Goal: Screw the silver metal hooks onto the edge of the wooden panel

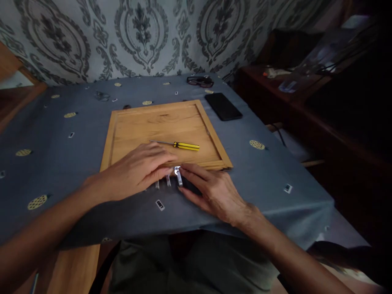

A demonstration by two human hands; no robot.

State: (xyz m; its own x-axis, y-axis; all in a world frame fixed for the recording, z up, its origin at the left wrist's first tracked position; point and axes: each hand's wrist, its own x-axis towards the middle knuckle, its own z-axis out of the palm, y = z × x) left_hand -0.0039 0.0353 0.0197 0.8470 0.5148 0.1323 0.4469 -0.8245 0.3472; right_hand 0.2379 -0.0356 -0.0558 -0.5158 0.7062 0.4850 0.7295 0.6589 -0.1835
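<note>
A framed wooden panel [159, 122] lies on the blue patterned cloth. On it rests a screwdriver [186, 145] with a yellow and black handle. At the panel's near edge is a small shiny metal fitting [178, 175], with two similar metal pieces just left of it. My left hand [143, 167] lies over the near edge, its fingertips closed together at the fitting's left side. From the right, my right hand [211, 190] has its thumb and fingers closed around the fitting.
A black phone [223, 106] lies right of the panel, with dark glasses [200, 81] behind it. A patterned curtain [141, 36] hangs at the back. Dark red furniture [275, 83] with a clear plastic object stands at the right.
</note>
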